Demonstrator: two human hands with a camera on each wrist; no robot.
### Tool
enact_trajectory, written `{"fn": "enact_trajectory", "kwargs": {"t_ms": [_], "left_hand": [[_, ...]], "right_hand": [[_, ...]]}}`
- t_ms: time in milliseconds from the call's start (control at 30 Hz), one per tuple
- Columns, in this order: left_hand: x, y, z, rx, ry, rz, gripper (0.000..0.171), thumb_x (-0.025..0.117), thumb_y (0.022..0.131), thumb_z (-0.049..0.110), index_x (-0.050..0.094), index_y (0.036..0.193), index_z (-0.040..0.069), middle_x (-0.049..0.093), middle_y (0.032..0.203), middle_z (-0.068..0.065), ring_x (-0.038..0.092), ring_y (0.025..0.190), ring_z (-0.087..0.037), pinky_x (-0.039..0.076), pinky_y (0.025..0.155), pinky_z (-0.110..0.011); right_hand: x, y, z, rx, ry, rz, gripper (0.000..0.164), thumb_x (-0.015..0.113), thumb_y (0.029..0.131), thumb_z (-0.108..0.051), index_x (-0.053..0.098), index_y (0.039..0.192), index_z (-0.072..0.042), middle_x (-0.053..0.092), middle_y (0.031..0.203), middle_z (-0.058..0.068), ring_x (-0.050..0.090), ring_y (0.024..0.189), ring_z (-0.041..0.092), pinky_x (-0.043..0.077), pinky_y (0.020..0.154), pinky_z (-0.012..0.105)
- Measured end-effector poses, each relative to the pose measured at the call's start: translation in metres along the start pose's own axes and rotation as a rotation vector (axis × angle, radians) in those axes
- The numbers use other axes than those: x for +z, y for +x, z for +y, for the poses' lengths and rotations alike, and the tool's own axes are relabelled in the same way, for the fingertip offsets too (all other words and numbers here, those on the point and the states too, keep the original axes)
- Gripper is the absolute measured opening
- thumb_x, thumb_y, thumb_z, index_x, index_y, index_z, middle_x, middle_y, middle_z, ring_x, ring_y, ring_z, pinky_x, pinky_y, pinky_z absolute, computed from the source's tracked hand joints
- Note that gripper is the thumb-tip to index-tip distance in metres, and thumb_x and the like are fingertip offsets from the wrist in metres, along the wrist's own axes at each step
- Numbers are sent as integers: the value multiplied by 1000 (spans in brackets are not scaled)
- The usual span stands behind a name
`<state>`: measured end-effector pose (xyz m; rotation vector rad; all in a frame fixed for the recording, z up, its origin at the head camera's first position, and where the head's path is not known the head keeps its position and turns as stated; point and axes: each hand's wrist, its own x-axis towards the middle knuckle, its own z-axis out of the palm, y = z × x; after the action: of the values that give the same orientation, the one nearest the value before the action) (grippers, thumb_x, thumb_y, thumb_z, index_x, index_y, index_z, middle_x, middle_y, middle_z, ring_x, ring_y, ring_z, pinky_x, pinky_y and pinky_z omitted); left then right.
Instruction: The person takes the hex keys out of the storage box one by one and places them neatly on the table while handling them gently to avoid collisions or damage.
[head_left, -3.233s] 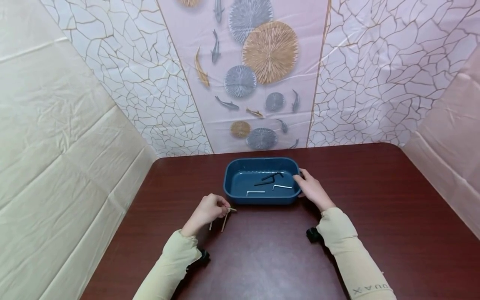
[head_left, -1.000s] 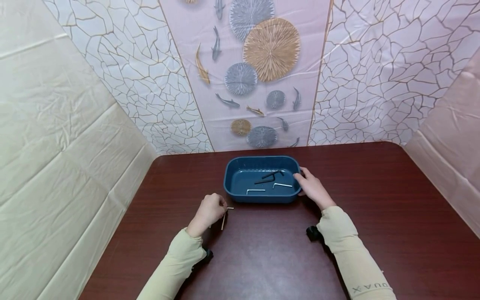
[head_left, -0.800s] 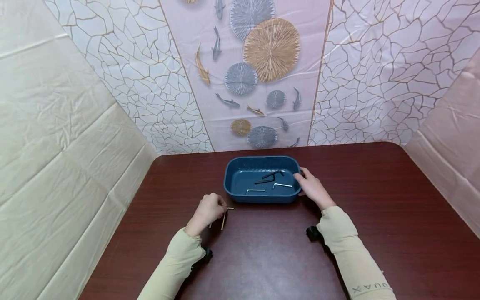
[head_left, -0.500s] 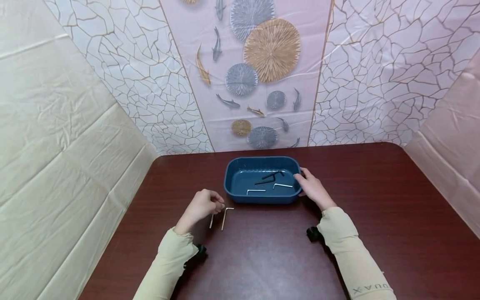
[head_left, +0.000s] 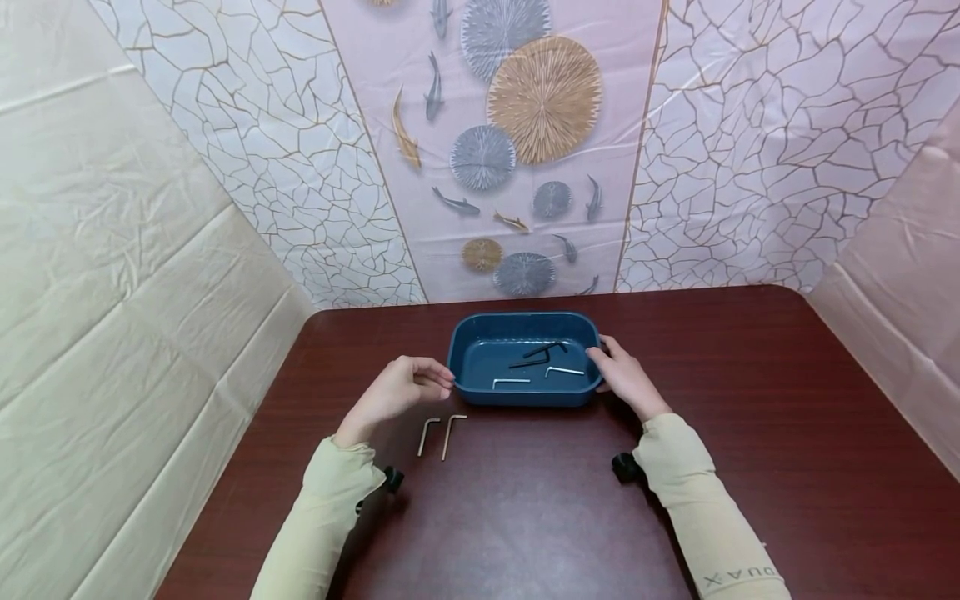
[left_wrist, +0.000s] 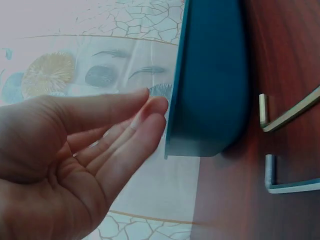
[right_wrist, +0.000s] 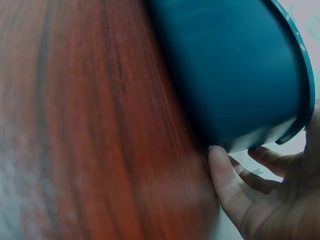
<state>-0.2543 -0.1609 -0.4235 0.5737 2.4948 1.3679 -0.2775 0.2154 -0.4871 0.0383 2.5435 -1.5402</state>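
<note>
My left hand (head_left: 401, 392) is raised at the left end of the blue tray (head_left: 525, 398) and holds nothing. Its fingers are fairly straight, with the tips close together. In the left wrist view the fingertips come right up to the tray's rim; I cannot tell whether they touch it. Two brass-coloured hex keys lie on the table below this hand, a shorter hex key (head_left: 424, 437) and a longer hex key (head_left: 448, 437). My right hand (head_left: 625, 375) grips the tray's right end, thumb at the rim and the other fingers around the outer wall.
Inside the tray lie two black hex keys, one black hex key (head_left: 531, 363) crossing near the other, plus two silver hex keys, a left silver hex key (head_left: 512, 381) and a right silver hex key (head_left: 566, 371). The dark red table (head_left: 540, 517) backs onto a patterned cloth wall (head_left: 525, 242).
The left hand has let go of the longer brass-coloured hex key, leaving it beside the shorter one, and has risen and moved away towards the tray. The right hand and tray stay put.
</note>
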Motion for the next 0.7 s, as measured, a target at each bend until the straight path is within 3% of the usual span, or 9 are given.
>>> {"fn": "enact_trajectory", "kwargs": {"t_ms": [267,467,567,700], "left_hand": [[-4,27,14,51,7,-97,22,76,89,2,72,110,5,73,104,-11,72,94,-17,57,85,-32],[-1,50,23,74,34,-199,30,75,89,0,69,118,6,71,112,-11,68,109,-32,56,87,-34],[3,61,23,70,52,-248,33,72,89,-4,68,120,6,69,117,-14,64,114,-38,56,88,-34],[10,76,16,59,69,-295,34,71,89,-7,68,121,3,66,123,-22,65,112,-36,56,87,-33]], "right_hand": [[0,1,1,2,7,-3,66,39,107,-41,20,160,-6,38,153,24,57,117,37,57,84,41],[-1,2,0,-2,5,8,65,39,107,-39,21,160,-6,39,151,24,58,114,36,57,82,41],[0,1,-1,3,7,14,64,39,107,-39,23,159,-6,40,150,23,58,114,35,57,81,40],[0,0,0,11,10,14,64,40,107,-39,23,159,-7,41,150,22,58,113,35,57,81,39]]}}
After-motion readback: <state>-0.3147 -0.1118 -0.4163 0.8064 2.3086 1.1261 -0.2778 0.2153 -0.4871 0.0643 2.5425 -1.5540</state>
